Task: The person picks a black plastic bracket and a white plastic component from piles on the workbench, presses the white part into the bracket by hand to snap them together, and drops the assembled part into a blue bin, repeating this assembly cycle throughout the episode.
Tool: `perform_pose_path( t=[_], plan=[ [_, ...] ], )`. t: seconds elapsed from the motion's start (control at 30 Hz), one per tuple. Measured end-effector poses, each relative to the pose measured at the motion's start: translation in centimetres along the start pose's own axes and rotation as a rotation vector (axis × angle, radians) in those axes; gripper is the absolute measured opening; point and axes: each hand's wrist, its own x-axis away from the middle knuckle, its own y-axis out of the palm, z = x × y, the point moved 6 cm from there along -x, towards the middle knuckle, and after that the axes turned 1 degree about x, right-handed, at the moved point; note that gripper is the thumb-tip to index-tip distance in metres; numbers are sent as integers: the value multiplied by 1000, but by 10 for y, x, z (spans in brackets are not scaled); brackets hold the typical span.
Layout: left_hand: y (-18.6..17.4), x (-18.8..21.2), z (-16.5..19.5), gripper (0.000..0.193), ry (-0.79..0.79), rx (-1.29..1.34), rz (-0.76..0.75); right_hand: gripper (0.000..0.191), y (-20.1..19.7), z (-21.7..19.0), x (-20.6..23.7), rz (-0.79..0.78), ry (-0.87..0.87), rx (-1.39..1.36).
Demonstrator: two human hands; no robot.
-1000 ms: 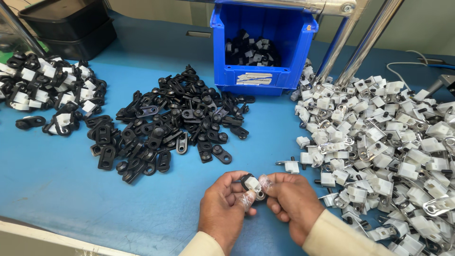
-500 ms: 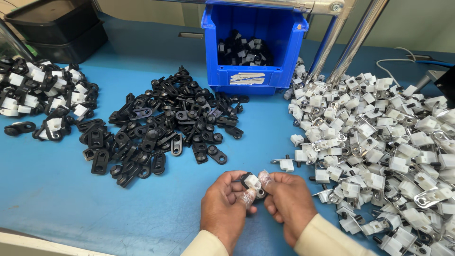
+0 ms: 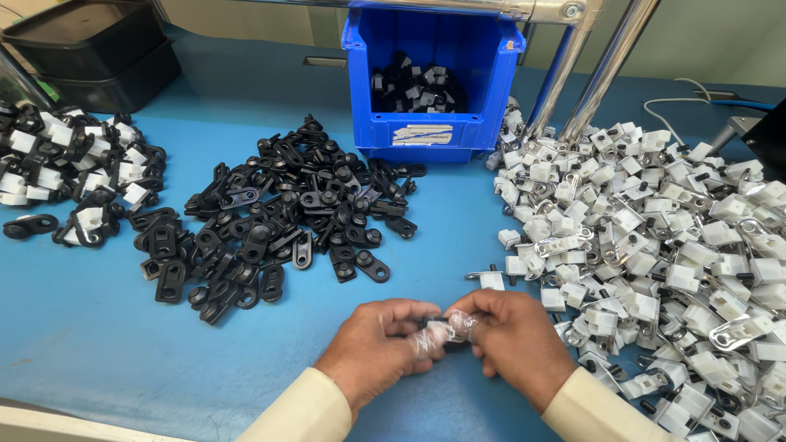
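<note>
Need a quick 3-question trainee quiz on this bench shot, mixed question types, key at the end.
1. True or false: the blue bin holds only white parts.
2. Which pile lies to the right of the hands? A) black parts B) white parts with metal tabs C) mixed black-and-white parts
3. Fill in: the left hand and right hand meet on one small ____.

Key:
1. False: the bin holds mostly black parts.
2. B: the white pile is right, the black pile in the middle, the mixed pile far left.
3. Part, pinched between both hands over the blue table.
</note>
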Motion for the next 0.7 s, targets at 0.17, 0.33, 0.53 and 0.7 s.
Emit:
perform_pose_path(
  t=[0.17,0.33,0.53,0.7],
  plan=[
    [14,-1,-5,33,-24,306,34,21,-5,-8,-3,152,-26,-68],
    [23,5,-10,27,-111,685,31,22,-12,2,1,197,94,-474],
    [30,9,2,26,-82,734,-16,23,3,12,14,96,173,-539],
    [35,16,6,26,-87,602,51,16,7,12,4,122,99,-606]
  ],
)
